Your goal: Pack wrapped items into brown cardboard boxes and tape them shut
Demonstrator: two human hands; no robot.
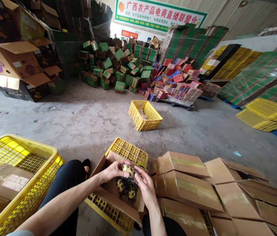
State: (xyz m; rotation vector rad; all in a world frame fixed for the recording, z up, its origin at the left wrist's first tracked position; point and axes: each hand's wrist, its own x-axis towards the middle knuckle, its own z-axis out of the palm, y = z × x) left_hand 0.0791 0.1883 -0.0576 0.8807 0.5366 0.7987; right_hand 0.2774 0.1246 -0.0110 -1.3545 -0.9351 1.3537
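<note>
Between my two hands, above an open cardboard box, is a yellow fruit with dark patches, in clear plastic wrap. My left hand grips its left side with thumb and fingers. On the other side, my right hand pinches the wrap at the fruit's right edge. Lower down in the box lie more wrapped fruits of the same look, partly covered by the hands and the held one. The box rests on an upturned yellow plastic crate between my legs.
To my left stands a large yellow crate holding cardboard boxes. Closed, taped cartons are stacked at my right. Another yellow crate sits ahead on the concrete floor. Farther back are heaped green boxes and red boxes.
</note>
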